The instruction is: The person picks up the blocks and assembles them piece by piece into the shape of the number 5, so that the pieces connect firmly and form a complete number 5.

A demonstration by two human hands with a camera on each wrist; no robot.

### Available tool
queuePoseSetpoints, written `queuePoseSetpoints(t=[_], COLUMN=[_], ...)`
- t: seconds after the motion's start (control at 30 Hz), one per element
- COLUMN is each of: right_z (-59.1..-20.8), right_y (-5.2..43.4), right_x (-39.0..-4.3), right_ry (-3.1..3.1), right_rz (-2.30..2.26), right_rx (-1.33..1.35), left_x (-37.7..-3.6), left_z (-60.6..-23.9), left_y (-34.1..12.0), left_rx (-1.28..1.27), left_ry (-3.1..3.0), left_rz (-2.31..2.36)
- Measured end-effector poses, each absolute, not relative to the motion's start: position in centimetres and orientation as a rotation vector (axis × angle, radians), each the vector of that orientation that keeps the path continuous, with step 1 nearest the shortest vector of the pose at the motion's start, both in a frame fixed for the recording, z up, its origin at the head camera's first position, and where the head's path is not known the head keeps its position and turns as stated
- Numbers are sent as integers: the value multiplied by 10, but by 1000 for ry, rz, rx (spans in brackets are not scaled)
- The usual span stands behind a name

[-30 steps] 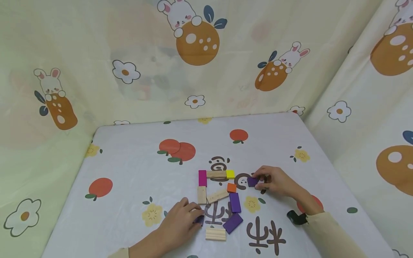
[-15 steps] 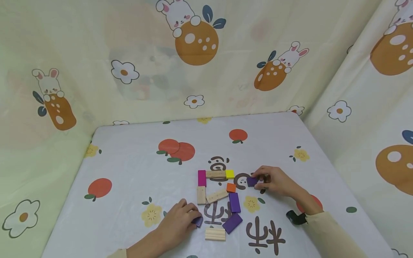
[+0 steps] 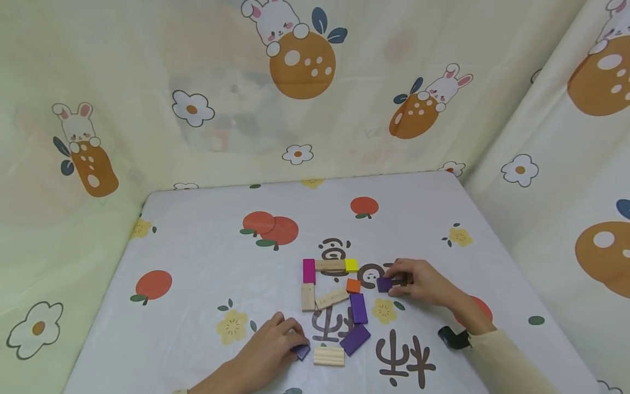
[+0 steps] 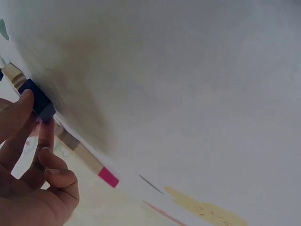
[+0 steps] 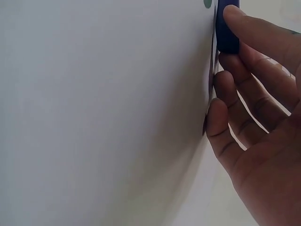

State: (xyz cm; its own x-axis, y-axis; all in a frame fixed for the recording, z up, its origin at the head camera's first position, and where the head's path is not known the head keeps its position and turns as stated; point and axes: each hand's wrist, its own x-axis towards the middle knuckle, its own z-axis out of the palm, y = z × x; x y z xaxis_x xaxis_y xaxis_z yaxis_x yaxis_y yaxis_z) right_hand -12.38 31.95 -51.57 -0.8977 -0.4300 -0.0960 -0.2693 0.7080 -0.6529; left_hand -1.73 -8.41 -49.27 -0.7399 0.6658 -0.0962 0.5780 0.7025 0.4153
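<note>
Head view: a cluster of flat rectangular blocks is laid near the front middle of the table point(image 3: 197, 241), which is covered by a smooth white cloth printed with oranges, flowers and dark characters. A small purple block point(image 3: 384, 284) is pinched at the fingertips of the right hand point(image 3: 418, 283), just right of an orange block point(image 3: 353, 285); in the right wrist view it point(image 5: 227, 28) is seen held flat against the cloth. Another small purple block point(image 3: 301, 351) is gripped by the curled fingers of the left hand point(image 3: 269, 350), just left of a ribbed plain wooden block point(image 3: 328, 356). Between the hands lie a magenta block point(image 3: 308, 271), a yellow block point(image 3: 351, 265), three plain wooden blocks and two larger purple blocks point(image 3: 358, 308). Bare cloth is left open toward the far and left edges; printed fabric walls point(image 3: 443, 82) close in the back and right sides.
</note>
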Motion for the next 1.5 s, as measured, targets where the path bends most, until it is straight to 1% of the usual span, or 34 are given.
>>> queuePoseSetpoints(t=[0.17,0.63,0.87,1.13,1.33,1.5], right_z=[-514,-511,-510,-511,-505,-497], right_y=[320,318,313,311,310,306], right_x=[-119,-101,-95,-90,-93,-111], right_ry=[2675,2591,2590,2538,2528,2594], right_rz=[-932,-888,-834,-874,-887,-943], right_rx=[-575,-737,-755,-816,-840,-794], left_x=[-15,-15,-15,-14,-19,-29], left_z=[-494,-496,-495,-492,-487,-473], left_y=[-84,-83,-81,-80,-78,-61], left_rx=[1017,1028,1007,992,984,1071], left_ry=[2661,2657,2640,2627,2609,2680], left_rz=[554,583,593,592,587,580])
